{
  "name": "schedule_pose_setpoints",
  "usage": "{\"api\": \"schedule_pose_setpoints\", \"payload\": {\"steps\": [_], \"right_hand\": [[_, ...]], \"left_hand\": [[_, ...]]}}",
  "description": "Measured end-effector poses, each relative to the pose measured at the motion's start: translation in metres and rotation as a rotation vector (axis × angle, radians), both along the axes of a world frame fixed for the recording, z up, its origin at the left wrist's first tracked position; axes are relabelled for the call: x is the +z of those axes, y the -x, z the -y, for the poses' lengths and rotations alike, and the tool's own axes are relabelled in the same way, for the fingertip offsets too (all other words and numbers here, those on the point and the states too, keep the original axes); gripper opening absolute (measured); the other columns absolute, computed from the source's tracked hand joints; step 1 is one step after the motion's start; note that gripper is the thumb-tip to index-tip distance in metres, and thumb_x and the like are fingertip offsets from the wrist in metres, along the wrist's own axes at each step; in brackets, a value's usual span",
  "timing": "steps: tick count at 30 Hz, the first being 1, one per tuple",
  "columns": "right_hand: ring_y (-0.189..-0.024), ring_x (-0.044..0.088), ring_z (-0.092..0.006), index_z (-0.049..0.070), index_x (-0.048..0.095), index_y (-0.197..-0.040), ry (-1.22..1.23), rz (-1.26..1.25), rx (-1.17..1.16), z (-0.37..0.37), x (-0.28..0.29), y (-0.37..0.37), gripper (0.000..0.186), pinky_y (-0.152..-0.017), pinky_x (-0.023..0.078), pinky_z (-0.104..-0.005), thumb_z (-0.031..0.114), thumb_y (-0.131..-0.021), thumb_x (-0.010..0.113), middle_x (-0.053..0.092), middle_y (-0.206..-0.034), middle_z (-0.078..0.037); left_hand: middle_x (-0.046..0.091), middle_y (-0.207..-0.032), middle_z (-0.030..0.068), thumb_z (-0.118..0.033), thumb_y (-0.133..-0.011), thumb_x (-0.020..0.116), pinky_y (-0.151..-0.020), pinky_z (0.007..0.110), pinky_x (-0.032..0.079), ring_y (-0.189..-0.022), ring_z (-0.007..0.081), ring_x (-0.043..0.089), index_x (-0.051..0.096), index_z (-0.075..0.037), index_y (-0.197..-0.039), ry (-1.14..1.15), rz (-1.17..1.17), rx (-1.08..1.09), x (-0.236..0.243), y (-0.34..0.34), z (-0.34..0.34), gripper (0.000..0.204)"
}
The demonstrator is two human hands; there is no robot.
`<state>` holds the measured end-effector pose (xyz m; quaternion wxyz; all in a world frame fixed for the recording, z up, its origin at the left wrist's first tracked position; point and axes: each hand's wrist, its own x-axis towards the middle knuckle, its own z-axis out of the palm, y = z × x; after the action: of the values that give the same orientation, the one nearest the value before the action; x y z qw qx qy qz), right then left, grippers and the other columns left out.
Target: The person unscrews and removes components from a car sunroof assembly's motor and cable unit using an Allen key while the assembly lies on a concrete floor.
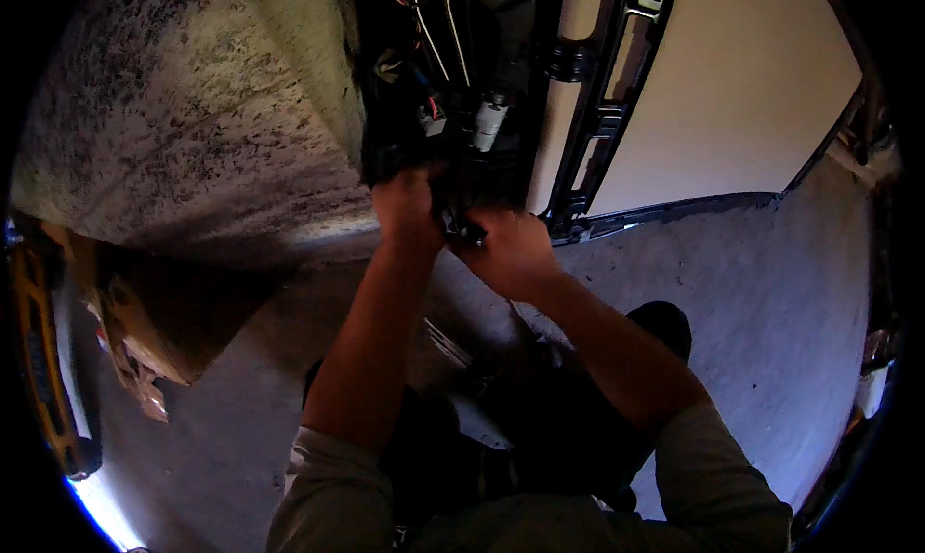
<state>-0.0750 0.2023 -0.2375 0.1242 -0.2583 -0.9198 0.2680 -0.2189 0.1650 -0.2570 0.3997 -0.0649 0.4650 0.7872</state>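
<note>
Both of my hands are at the lower edge of a dark opening full of wires and parts. My left hand (405, 204) is closed at the opening's left side, its fingertips lost in the shadow. Just right of it, and slightly nearer me, my right hand (509, 250) is curled around something small and dark that I cannot make out. Beyond the hands, a white cylindrical part (489, 122) sits inside the opening. Left of that is a small pale connector (431, 119) with red wire, and thin white wires (458, 33) run up from there.
A large beige panel (723, 91) with a black ribbed frame (607, 119) borders the opening on the right. On the left is a rough, stained pale surface (212, 119). Torn cardboard (145, 331) and a yellow bar-shaped object (43, 351) lie at far left on the concrete floor (241, 437).
</note>
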Motion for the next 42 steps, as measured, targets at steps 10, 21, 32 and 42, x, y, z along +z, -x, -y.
{"api": "schedule_pose_setpoints", "payload": {"steps": [10,21,32,42], "right_hand": [[-0.065,0.056,-0.0102,0.001,0.064,-0.087,0.763,-0.102,0.108,-0.022,0.010,0.001,0.013,-0.057,0.043,-0.0278,0.014,-0.083,0.064,0.061,-0.072,-0.004],[-0.076,0.064,-0.0243,-0.002,0.063,-0.099,0.508,-0.228,-0.041,-0.019,-0.001,0.010,0.034,-0.069,0.049,-0.0363,0.008,-0.066,0.064,0.065,-0.083,-0.018],[-0.072,0.065,-0.0358,-0.003,0.062,-0.099,0.206,-0.194,0.004,-0.011,0.009,0.008,0.031,-0.065,0.049,-0.0412,0.010,-0.071,0.062,0.063,-0.076,-0.021],[-0.049,0.047,-0.0101,0.003,0.062,-0.092,1.244,-0.304,-0.157,0.004,0.017,0.003,0.012,-0.043,0.032,-0.0259,0.013,-0.085,0.063,0.053,-0.060,-0.004]], "left_hand": [[0.067,-0.080,0.0124,-0.006,-0.075,0.064,-0.062,0.034,0.049,-0.067,0.0197,0.061,0.065,0.004,-0.093,0.124,-0.381,-0.070,-0.010,0.007,-0.006,0.020],[0.065,-0.096,0.0277,-0.015,-0.072,0.069,-0.080,0.044,0.048,-0.092,0.0425,0.063,0.062,0.007,-0.100,0.595,-1.121,-0.150,0.010,0.008,-0.004,0.036],[0.062,-0.096,0.0298,-0.022,-0.080,0.065,-0.078,0.049,0.047,-0.092,0.0453,0.061,0.057,0.006,-0.107,0.660,-1.292,-0.296,-0.003,0.026,-0.001,0.039],[0.068,-0.083,0.0224,-0.018,-0.080,0.066,-0.072,0.038,0.048,-0.075,0.0307,0.066,0.065,0.007,-0.091,0.427,-1.177,-0.125,0.001,0.014,0.009,0.027]]}}
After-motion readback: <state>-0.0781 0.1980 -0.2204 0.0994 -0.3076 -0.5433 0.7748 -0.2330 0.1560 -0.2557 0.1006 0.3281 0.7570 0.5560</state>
